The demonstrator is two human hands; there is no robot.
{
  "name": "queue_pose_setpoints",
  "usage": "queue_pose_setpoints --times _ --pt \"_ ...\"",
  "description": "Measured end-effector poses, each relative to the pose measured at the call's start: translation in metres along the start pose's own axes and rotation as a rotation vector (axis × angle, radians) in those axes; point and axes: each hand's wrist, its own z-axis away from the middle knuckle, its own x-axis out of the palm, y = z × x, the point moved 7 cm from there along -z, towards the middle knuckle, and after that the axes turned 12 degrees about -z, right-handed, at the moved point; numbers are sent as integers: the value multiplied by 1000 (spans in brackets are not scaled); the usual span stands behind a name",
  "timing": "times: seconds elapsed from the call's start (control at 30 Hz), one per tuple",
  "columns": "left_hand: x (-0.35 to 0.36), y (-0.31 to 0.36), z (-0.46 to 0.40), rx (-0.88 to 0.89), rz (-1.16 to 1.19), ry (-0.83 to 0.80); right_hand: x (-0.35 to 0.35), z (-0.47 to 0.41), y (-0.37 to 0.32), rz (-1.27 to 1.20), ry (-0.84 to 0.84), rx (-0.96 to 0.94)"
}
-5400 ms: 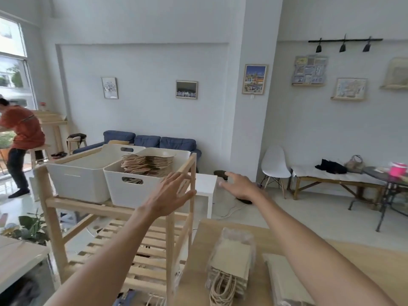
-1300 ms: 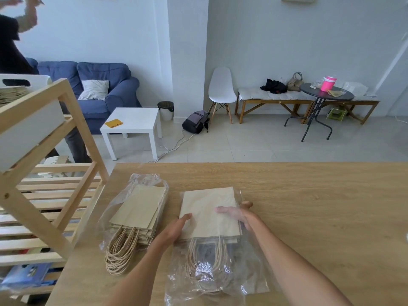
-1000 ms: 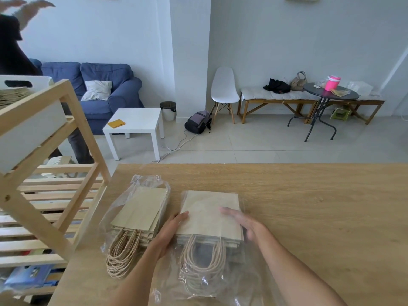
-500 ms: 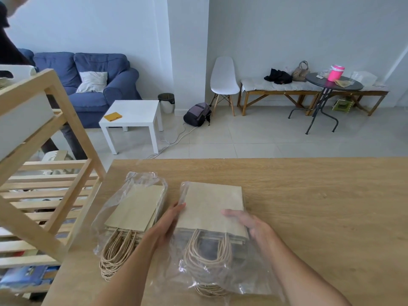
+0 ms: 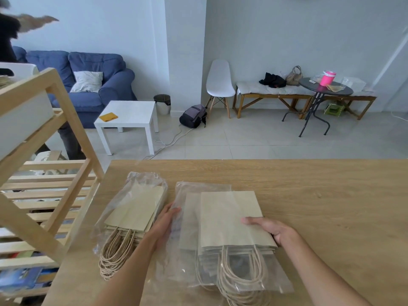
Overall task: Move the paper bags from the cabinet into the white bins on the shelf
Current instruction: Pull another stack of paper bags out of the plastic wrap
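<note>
Two stacks of paper bags lie on the wooden cabinet top, each with a clear plastic sleeve. The right stack lies partly out of its plastic wrap, its top half bare paper and its twine handles toward the person. The right hand grips this stack at its right edge, fingers laid over the top sheet and the thumb hidden at the side. The left hand lies with straight fingers along the left side of the wrap, pressing it to the cabinet; whether it pinches the film cannot be told. The left stack sits just beside it, fully inside its own bag and untouched. At the far left stands the wooden shelf, with a white bin on its upper level; some brown paper shows at the bin's top edge, so part of the job may be done. Judging from this, the current stack is mid-unwrapping and not yet lifted, and both stacks on the cabinet are left to carry across to the bins.
</note>
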Motion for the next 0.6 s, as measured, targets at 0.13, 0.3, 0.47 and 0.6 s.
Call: queue_pose_setpoints --times 0.13,0.3,0.47,0.6 --pt "14 -1 6 -28 46 -93 4 0 7 -23 6 -27" --pt "8 -10 9 -3 53 -86 14 0 6 0 -7 -24" --pt "-1 -14 7 3 93 -51 -22 18 -3 -12 88 -34" --pt "0 -12 11 1 61 -72 -70 46 -18 -53 210 -63"
